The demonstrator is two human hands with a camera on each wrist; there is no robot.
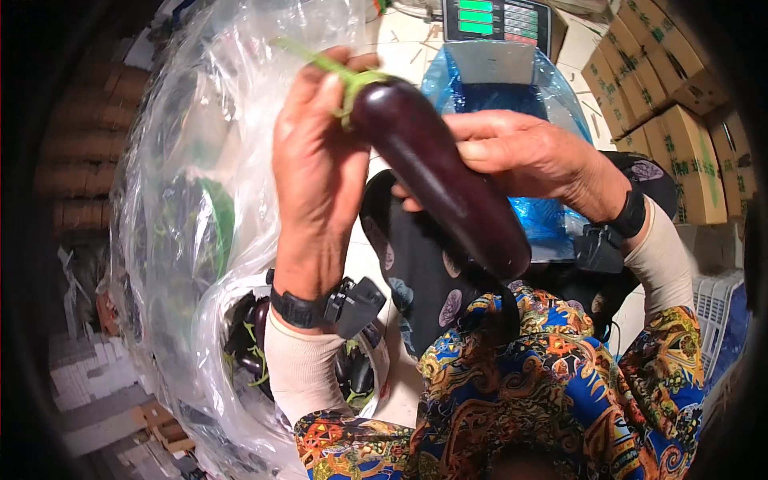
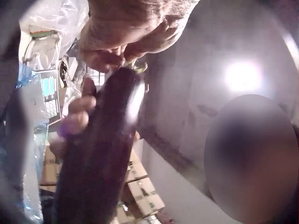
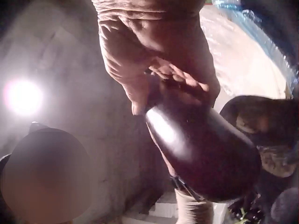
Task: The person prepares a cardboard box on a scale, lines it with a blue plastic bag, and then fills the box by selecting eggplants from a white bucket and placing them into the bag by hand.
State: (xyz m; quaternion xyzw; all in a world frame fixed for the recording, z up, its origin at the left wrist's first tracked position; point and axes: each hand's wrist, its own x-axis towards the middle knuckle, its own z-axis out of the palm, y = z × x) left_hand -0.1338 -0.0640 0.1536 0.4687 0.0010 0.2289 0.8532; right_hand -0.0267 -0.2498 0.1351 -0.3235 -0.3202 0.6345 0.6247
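A long, glossy dark-purple eggplant (image 1: pixel 448 184) with a green cap and stem slants across the middle of the head view. My left hand (image 1: pixel 320 152) pinches it at the cap and stem, the thumb lying along the green part. Around its body my right hand (image 1: pixel 520 152) grips, thumb on the upper side and fingertips showing beneath. The left wrist view has the eggplant (image 2: pixel 100 149) hanging below the left hand (image 2: pixel 140 30). Its rounded lower end shows in the right wrist view, below the right hand (image 3: pixel 154 46).
At the left, a large clear plastic bag (image 1: pixel 160 240) holds more eggplants (image 1: pixel 254 340), beneath the left forearm. A blue plastic bag (image 1: pixel 448 76) lines a container beyond the right hand. Behind that stands a digital scale (image 1: pixel 512 20). Cardboard boxes (image 1: pixel 656 68) are stacked at the right.
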